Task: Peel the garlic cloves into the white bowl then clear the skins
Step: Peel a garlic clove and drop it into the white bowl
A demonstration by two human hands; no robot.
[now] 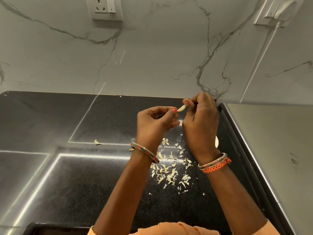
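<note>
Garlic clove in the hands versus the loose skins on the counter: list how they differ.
The garlic clove is one plump, smooth piece; the skins are many thin, ragged flakes. The clove is held up between the left hand and right hand; the skins lie scattered on the black counter. Both are pale cream.

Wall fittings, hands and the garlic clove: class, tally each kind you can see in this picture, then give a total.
Wall switch-and-socket plates: 2
Hands: 2, left hand, right hand
Garlic clove: 1
Total: 5
</note>
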